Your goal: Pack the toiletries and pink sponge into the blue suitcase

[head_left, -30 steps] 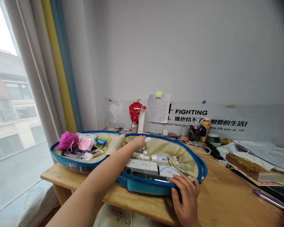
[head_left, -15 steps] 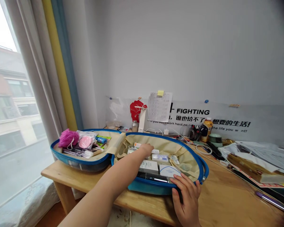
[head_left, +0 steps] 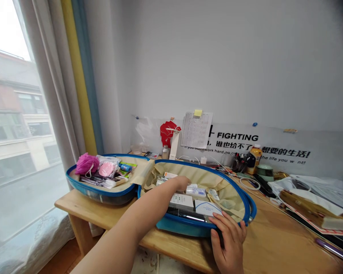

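An open blue-rimmed case [head_left: 248, 198] with a beige lining lies on the wooden table. My left hand [head_left: 183, 183] reaches into its right half, among the packed boxes and bottles; its fingertips are hidden, so a hold cannot be made out. Beside that hand lie a clear-wrapped white pack [head_left: 199, 191] and a white box [head_left: 181, 201]. My right hand [head_left: 228, 238] rests at the near rim, fingers stretched out, touching the edge near a white box with a blue curve [head_left: 208, 207]. A long dark item [head_left: 185, 216] lies along the near wall.
The case's left half holds a pink bath puff [head_left: 87, 164], a pink round pad [head_left: 106, 169], a blue small bottle [head_left: 125, 167] and cotton swabs [head_left: 120, 179]. To the right are a bottle [head_left: 254, 160], a cable [head_left: 250, 184], papers and a purple pen [head_left: 333, 249].
The whole view has shifted slightly, with the scene now further right in the picture. My left hand has moved a little within the case; my right hand stays at the rim.
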The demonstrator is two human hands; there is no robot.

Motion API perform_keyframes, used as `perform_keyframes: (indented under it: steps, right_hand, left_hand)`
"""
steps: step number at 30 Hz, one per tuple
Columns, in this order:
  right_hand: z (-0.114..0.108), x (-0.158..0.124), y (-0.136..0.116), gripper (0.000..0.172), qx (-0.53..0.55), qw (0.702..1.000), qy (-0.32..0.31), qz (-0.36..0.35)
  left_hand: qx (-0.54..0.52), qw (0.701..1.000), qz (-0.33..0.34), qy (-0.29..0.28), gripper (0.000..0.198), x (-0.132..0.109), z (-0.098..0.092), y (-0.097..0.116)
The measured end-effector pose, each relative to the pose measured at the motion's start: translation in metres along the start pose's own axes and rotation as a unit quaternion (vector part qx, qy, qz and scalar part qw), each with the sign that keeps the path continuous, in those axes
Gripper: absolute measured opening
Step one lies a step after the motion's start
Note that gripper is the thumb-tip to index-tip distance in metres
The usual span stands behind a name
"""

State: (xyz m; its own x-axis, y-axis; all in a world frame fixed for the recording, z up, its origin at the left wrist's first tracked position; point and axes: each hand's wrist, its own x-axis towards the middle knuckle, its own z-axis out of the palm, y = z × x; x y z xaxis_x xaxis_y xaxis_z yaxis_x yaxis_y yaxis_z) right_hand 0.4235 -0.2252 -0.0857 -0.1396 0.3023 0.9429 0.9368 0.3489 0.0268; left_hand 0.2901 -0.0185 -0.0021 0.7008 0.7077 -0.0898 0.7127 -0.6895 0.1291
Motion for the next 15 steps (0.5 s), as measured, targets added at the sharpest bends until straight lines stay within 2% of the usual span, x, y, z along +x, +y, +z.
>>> perform_keyframes:
  steps: [2,4,6,8,10,12,15]
  right_hand:
    - [0.000,0.000,0.000,0.022,-0.003,1.000,0.002,0.000]
    - [0.000,0.000,0.000,0.021,-0.004,1.000,0.007,0.002]
    - [0.000,0.000,0.000,0.021,-0.005,1.000,0.009,0.003]
    - [0.000,0.001,0.000,0.021,-0.005,1.000,0.007,0.003]
    - [0.000,0.002,-0.001,0.021,-0.003,1.000,0.006,0.003]
    - [0.000,0.003,-0.001,0.021,-0.001,1.000,0.010,0.006]
    - [0.000,0.004,-0.002,0.020,0.001,1.000,0.014,0.007]
  left_hand:
    - [-0.007,0.998,-0.035,0.045,0.034,-0.003,-0.014,-0.009]
    - [-0.006,0.991,-0.088,0.098,0.036,-0.011,-0.033,-0.030]
    - [0.007,0.978,-0.153,0.140,0.036,-0.028,-0.050,-0.060]
    - [0.029,0.962,-0.223,0.157,0.037,-0.053,-0.062,-0.097]
    - [0.058,0.944,-0.288,0.151,0.038,-0.085,-0.064,-0.134]
    - [0.092,0.930,-0.332,0.130,0.038,-0.116,-0.059,-0.163]
    - [0.136,0.921,-0.353,0.091,0.037,-0.150,-0.044,-0.190]
